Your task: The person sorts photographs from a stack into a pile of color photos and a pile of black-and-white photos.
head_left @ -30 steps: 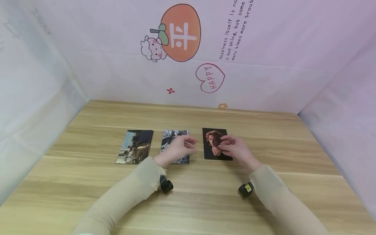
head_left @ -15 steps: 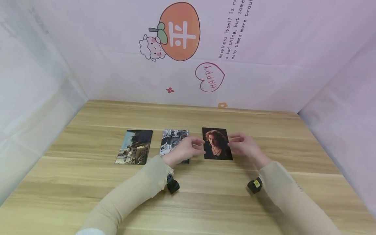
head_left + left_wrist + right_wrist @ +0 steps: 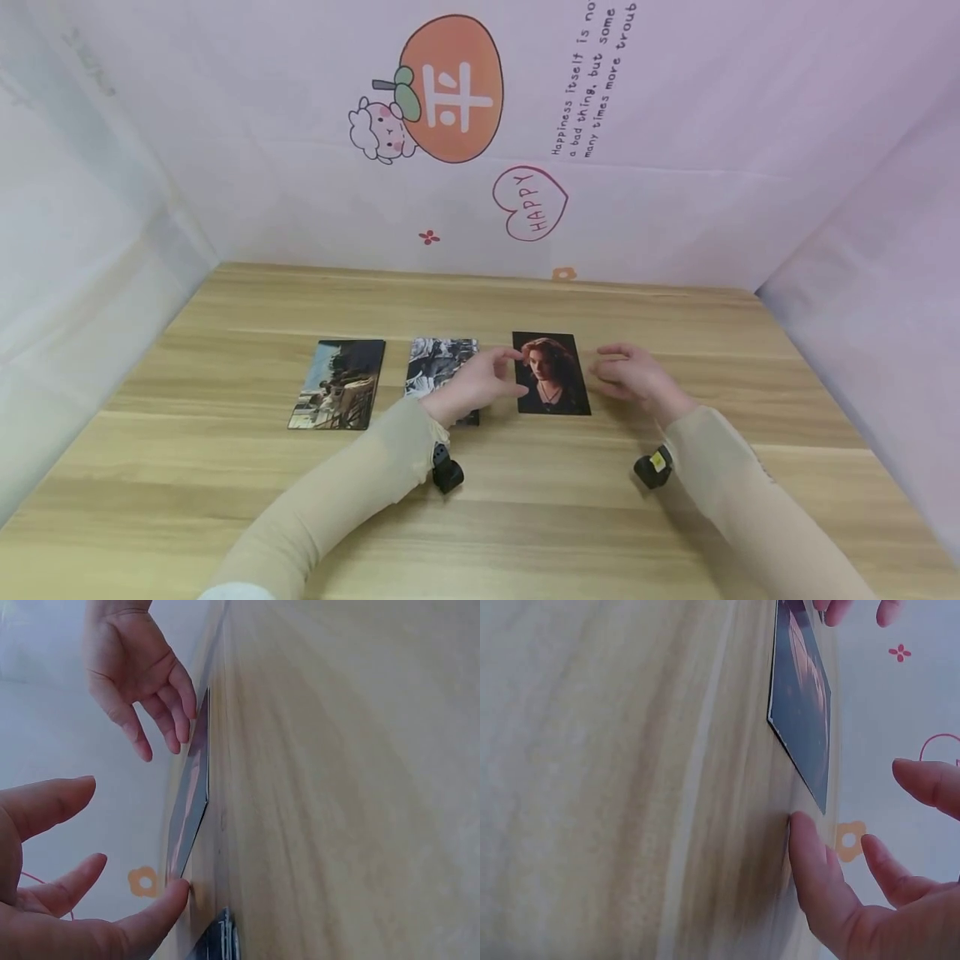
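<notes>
A dark portrait photo card [image 3: 552,379] of a person with reddish hair lies flat on the wooden table. My left hand [image 3: 480,382] is at its left edge, fingers relaxed and apart, one fingertip [image 3: 177,891] right at the card's corner in the left wrist view. Off the right side, my right hand [image 3: 636,380] rests low over the table with loosely bent fingers and holds nothing; a gap separates it from the card. Beneath my left hand and wrist, a black-and-white photo card [image 3: 437,360] is partly covered.
Farther left lies a colour photo card [image 3: 337,385] with a dark edge, apparently a small stack. White printed cloth [image 3: 300,192] walls the table [image 3: 525,517] at the back and both sides. A small camera sits on each wrist.
My right hand has slid right, off the portrait card to beside it. My left hand has shifted right to the card's left edge, uncovering more of the black-and-white card.
</notes>
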`<state>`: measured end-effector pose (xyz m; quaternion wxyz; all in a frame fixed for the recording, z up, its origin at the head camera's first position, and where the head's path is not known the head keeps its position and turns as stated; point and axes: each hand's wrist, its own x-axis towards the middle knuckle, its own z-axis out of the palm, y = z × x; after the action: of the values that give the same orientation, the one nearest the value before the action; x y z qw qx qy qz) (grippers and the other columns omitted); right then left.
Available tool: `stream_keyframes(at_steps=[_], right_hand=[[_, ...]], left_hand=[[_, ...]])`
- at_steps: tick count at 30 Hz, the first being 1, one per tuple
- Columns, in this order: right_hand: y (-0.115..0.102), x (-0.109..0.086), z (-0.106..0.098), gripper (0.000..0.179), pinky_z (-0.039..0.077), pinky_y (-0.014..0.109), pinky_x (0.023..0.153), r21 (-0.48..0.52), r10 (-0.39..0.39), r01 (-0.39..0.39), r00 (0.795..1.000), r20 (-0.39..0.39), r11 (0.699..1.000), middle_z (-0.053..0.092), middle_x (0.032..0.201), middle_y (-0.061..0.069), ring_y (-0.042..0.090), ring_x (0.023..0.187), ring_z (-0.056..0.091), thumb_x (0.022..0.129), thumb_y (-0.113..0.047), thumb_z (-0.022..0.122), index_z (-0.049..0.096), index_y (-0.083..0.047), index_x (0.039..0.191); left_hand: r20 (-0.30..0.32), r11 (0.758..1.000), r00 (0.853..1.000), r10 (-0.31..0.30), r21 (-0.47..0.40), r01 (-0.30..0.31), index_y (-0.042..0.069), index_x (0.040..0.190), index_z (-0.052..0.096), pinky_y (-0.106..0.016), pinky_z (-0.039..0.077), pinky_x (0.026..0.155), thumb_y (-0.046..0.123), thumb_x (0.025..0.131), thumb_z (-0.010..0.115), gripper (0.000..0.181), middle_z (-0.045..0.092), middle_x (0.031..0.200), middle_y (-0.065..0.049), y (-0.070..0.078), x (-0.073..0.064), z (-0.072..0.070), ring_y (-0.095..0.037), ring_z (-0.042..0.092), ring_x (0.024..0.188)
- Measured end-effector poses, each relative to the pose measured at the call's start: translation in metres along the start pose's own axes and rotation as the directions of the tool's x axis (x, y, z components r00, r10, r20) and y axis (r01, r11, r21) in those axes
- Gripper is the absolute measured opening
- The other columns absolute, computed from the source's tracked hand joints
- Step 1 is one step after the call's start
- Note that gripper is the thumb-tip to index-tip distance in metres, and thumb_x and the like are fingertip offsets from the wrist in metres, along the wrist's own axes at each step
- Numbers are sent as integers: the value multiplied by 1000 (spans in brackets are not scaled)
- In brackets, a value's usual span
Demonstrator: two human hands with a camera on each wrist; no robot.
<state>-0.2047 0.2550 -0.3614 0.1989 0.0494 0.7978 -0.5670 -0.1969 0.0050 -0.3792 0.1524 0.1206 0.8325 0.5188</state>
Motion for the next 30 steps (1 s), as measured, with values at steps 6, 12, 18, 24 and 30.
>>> stream_keyframes(at_steps=[6,12,18,24,30], right_hand=[[0,4,5,58,43,39,103,42,4,-6,999,34,999,33,142,31,32,127,42,97,-7,47,19,10,145],[0,6,13,61,46,36,101,74,-7,1,997,74,997,37,139,32,24,117,53,96,-8,50,18,10,145],[0,7,17,61,48,31,98,133,-7,-1,998,58,991,50,124,21,8,97,60,95,-5,50,18,12,144],[2,8,20,58,53,23,88,143,7,-10,1000,25,990,59,106,7,4,88,61,95,-5,51,22,11,142],[4,13,19,56,54,19,78,71,14,-13,1000,-14,997,59,101,3,3,81,59,94,-6,52,27,10,141]], left_hand=[[-3,998,999,-44,-42,44,8,132,52,-44,38,107,11,82,72,54,48,138,-20,-3,6,2,-32,45,129],[21,991,999,-44,-123,47,5,133,50,-45,39,107,10,85,69,53,45,141,-20,-4,10,4,-33,42,132],[1,986,998,-61,-157,60,4,132,50,-45,40,106,9,85,68,50,45,141,-21,-4,11,7,-34,41,132],[-48,978,995,-93,-193,82,2,128,54,-43,47,97,7,85,67,45,48,137,-23,-3,11,9,-34,44,129],[-78,981,993,-86,-179,71,-1,123,58,-39,50,92,4,84,67,41,54,130,-22,-4,14,11,-33,48,124]])
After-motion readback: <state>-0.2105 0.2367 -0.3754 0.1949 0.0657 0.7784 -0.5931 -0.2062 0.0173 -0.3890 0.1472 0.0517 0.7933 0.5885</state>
